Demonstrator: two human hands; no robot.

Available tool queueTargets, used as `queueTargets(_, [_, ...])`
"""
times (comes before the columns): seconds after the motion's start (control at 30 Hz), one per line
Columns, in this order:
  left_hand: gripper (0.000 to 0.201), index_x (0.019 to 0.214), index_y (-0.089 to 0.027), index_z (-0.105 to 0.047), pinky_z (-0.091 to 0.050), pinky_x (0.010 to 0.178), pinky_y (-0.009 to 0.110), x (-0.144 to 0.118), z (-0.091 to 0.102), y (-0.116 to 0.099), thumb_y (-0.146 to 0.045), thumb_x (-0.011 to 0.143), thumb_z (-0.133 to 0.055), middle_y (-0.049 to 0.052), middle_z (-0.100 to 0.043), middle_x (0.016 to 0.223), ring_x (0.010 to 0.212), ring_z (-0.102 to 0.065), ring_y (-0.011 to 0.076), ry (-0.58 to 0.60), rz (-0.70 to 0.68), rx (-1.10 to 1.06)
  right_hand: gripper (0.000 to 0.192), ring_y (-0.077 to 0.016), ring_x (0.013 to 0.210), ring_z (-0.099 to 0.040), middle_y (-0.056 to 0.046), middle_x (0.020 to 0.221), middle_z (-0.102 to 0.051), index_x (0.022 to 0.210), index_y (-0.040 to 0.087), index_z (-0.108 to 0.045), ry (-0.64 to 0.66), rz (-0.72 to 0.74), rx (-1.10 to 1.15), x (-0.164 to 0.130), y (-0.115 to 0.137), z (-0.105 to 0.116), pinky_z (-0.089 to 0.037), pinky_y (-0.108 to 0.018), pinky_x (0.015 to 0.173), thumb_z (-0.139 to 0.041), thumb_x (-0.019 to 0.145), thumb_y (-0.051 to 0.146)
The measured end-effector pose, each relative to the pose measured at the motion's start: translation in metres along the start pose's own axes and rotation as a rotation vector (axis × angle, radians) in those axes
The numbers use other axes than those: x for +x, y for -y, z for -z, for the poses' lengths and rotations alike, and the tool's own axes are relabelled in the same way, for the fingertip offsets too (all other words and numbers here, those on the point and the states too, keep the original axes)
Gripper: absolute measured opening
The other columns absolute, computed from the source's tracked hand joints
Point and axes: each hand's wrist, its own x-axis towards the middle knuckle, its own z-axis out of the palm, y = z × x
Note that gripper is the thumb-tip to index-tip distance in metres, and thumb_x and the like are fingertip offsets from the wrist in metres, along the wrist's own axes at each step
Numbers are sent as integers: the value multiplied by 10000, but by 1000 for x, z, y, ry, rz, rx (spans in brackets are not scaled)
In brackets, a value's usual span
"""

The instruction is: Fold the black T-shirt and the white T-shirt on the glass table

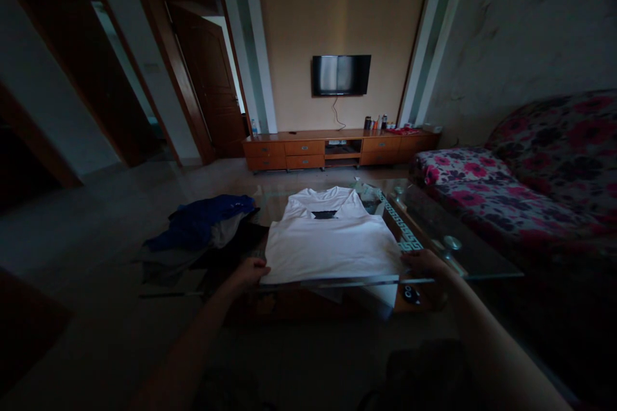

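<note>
Walls in beige and grey close off a dim living room, with dark wooden doors (207, 87) on the left and a flat television (341, 74) mounted above a long wooden cabinet (337, 149) at the far end. Along the right side runs a sofa (530, 173) covered in a red and pink flower print. Before it stands a glass-topped desk (453, 237) with a patterned border along its right edge. On the glass, in the middle, lies a white T-shirt (330, 241), spread flat with the neck pointing away from the person and a dark patch just below the collar; its near hem reaches the front edge of the desk. To the left of it, touching the glass, sits a heap of clothes (202, 225), blue on top with grey and dark pieces under it. The left hand (248, 273) rests on the near left corner of the T-shirt, fingers bent down onto the cloth. The right hand (424, 263) is at the near right corner; whether its fingers pinch the cloth or merely press it cannot be told.
</note>
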Motion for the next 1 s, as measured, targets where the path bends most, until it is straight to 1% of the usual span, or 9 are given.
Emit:
queueTargets(0.17, [357, 852, -173, -622, -345, 455, 227, -5, 1, -1, -483, 743, -760, -61, -486, 497, 473, -499, 139, 114, 94, -185, 261, -83, 426, -399, 38, 487, -505, 732, 157, -673, 65, -6, 58, -1, -2, 6, -306, -225, 433, -757, 751, 404])
queueTargets(0.37, [411, 881, -169, -578, -427, 483, 230, -10, 4, -2, -437, 700, -832, -20, -625, 663, 507, -595, 133, 222, 219, -321, 251, -72, 417, -370, 45, 481, -473, 665, 167, -611, 140, -22, 14, -7, -5, 8, -273, -222, 425, -717, 803, 347])
queueTargets(0.53, [331, 833, -167, -559, -461, 514, 242, -16, 6, -4, -378, 743, -797, -5, -631, 643, 542, -631, 155, 220, 228, -243, 343, -76, 421, -395, 38, 470, -477, 585, 178, -549, 86, -77, -64, -5, -7, 5, -292, -221, 433, -701, 829, 366])
queueTargets(0.67, [264, 790, -174, -553, -468, 551, 265, -18, 7, -12, -344, 765, -753, -1, -619, 633, 590, -646, 186, 116, 192, -31, 330, -105, 454, -472, 10, 475, -524, 601, 172, -611, 15, -102, -177, -7, -6, 8, -332, -226, 448, -752, 785, 406])
queueTargets(0.77, [189, 762, -176, -577, -461, 633, 258, -29, 14, -37, -275, 754, -738, 22, -657, 715, 736, -669, 202, -39, 52, 87, 274, -130, 487, -529, -1, 483, -544, 619, 168, -649, -23, -91, -251, -9, -2, 11, -363, -229, 468, -755, 770, 370])
queueTargets(0.83, [154, 759, -177, -615, -458, 691, 254, -50, 21, -63, -301, 799, -697, 36, -689, 771, 803, -668, 200, -143, -184, 167, 245, -146, 514, -559, -4, 484, -548, 625, 168, -665, -38, -77, -299, -10, 2, 12, -382, -232, 489, -751, 765, 350])
queueTargets(0.87, [173, 797, -176, -646, -461, 706, 258, -65, 25, -76, -339, 852, -651, 37, -703, 797, 803, -666, 194, -133, -320, 154, 236, -151, 524, -570, -4, 483, -549, 624, 169, -670, -44, -72, -323, -10, 4, 12, -392, -235, 501, -748, 765, 342])
queueTargets(0.93, [250, 882, -182, -695, -473, 710, 261, -99, 30, -98, -415, 913, -609, 31, -719, 844, 822, -662, 190, 15, -546, 113, 220, -158, 542, -583, -3, 485, -552, 624, 170, -676, -58, -58, -358, -8, 7, 11, -410, -240, 528, -744, 763, 327])
queueTargets(1.0, [283, 1006, -183, -707, -514, 751, 283, -128, 32, -111, -444, 942, -616, 39, -723, 956, 874, -664, 188, 144, -673, 60, 203, -163, 562, -596, -2, 485, -556, 627, 171, -683, -74, -51, -378, -6, 9, 9, -423, -242, 549, -744, 757, 315])
